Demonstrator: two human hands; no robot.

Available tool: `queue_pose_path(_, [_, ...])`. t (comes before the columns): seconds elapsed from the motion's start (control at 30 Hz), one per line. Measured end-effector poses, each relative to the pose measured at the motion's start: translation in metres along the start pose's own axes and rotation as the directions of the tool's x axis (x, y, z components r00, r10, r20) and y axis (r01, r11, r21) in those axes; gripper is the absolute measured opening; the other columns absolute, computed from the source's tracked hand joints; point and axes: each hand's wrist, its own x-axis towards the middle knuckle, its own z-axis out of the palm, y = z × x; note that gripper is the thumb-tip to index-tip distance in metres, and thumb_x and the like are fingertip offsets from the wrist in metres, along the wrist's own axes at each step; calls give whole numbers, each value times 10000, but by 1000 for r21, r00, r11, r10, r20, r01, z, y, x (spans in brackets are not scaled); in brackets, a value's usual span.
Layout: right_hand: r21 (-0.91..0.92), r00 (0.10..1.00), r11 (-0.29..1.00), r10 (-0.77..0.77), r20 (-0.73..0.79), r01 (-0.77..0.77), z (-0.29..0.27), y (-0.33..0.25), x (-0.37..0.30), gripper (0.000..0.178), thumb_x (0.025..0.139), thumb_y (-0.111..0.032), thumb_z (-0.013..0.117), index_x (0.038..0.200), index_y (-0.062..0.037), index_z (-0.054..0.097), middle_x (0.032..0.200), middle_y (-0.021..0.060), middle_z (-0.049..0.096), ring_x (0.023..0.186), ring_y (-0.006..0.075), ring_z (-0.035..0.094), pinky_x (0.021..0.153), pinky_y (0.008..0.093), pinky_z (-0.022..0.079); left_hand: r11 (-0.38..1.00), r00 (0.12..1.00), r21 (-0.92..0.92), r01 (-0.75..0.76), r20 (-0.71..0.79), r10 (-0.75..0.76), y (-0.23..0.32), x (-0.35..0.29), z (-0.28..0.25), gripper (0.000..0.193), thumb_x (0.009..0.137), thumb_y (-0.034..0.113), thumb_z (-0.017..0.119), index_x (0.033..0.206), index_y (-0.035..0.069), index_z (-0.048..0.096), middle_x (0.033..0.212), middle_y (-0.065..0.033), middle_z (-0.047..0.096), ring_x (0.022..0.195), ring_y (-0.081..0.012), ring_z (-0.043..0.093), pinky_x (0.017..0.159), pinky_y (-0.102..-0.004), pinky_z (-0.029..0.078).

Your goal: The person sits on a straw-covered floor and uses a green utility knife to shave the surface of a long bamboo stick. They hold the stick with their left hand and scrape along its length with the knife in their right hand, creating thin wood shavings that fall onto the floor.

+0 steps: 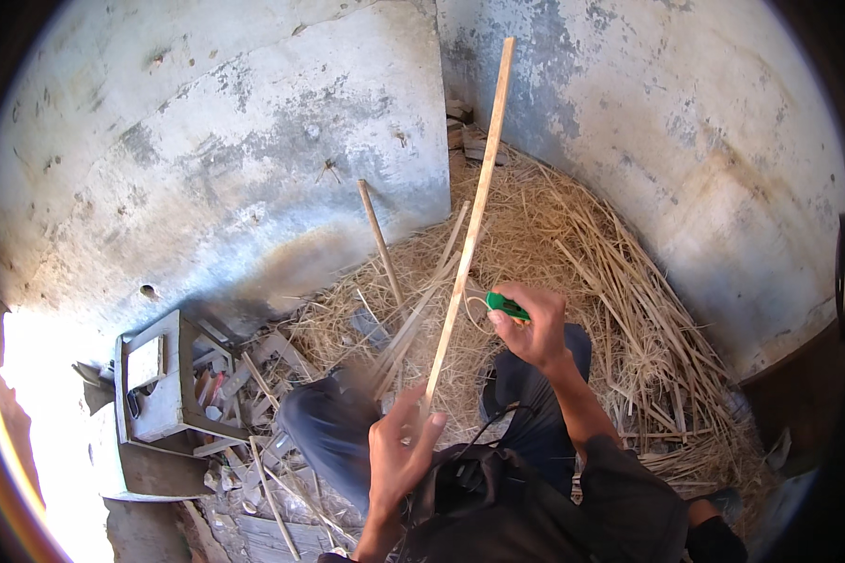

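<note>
My left hand (404, 448) holds the lower end of a long, flat, pale bamboo strip (475, 220). The strip slants up and away from me toward the corner, its far end raised in front of the wall. Closed around a green-handled knife (507, 305) is my right hand (541, 324), just right of the strip's middle. The knife's blade is hard to make out, and so is whether it touches the strip. A thin curled shaving (472, 305) hangs beside the green handle, between it and the strip.
Straw-like shavings (545, 216) cover the floor, with long thin strips (629, 291) heaped along the right wall. A wooden stick (380, 239) stands near the left wall. At the left sits a battered wooden box (160, 375) with scraps around it. Bright light enters at far left.
</note>
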Motion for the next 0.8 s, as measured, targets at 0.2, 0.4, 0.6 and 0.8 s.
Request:
queue_pose_path(0.2, [-3, 999, 1000, -15, 33, 15, 1, -1, -3, 316, 933, -313, 788, 1027, -11, 779, 850, 111, 781, 698, 224, 775, 610, 331, 598, 985, 999, -173, 19, 42, -12, 8, 20, 15, 340, 1073, 177, 671, 1348, -22, 693, 850, -47, 667, 756, -88, 597, 712, -286, 517])
queue_pose_path(0.4, [-35, 991, 996, -74, 113, 78, -3, -8, -8, 297, 910, -324, 817, 1026, -52, 793, 878, 92, 798, 708, 238, 778, 613, 345, 599, 988, 995, -120, -96, -28, 93, 0, 30, 20, 328, 1099, 119, 619, 1390, -17, 686, 842, -34, 605, 759, -105, 568, 692, -299, 490])
queue_pose_path(0.6, [-40, 990, 992, -118, 79, 121, -3, -7, -7, 295, 910, -345, 821, 1011, -69, 791, 860, 73, 788, 692, 237, 762, 597, 343, 583, 988, 988, -23, -153, -37, 152, -4, 24, 22, 325, 1072, 74, 636, 1379, -18, 689, 811, -63, 566, 744, -142, 549, 710, -319, 477])
queue_pose_path(0.8, [-95, 979, 978, -174, 109, 185, -10, -10, 1, 283, 913, -362, 817, 978, -89, 781, 808, 36, 763, 642, 212, 736, 556, 338, 557, 994, 994, -47, -103, -30, 102, 3, 11, 19, 304, 1062, 70, 653, 1345, -29, 701, 788, -60, 542, 744, -126, 527, 707, -311, 461])
